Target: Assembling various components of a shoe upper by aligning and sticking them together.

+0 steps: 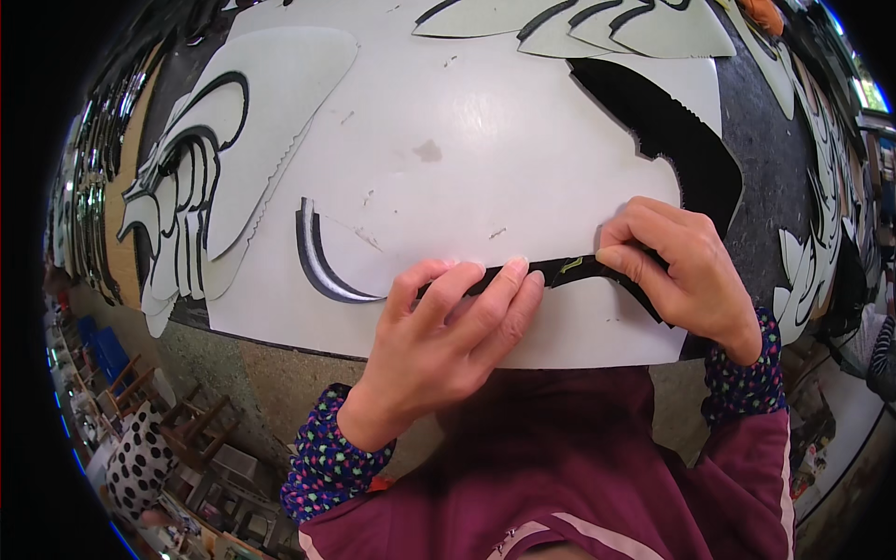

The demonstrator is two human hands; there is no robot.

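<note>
On the white table board, a narrow curved black strip of flat material lies under my hands, with a small yellow-green mark on it. My left hand holds the strip near its middle, fingertips pressed along its upper edge. At the strip's right part, my right hand pinches it between thumb and bent fingers; a black end shows below that hand. Left of my left hand, a curved section with a pale band and dark edges bends upward. Whether it joins the strip is hidden by my left hand.
A large black curved piece lies beyond my right hand. Stacked white pieces with black edging cover the board's left, with more white pieces at the far edge and right. Small stools stand on the floor at lower left.
</note>
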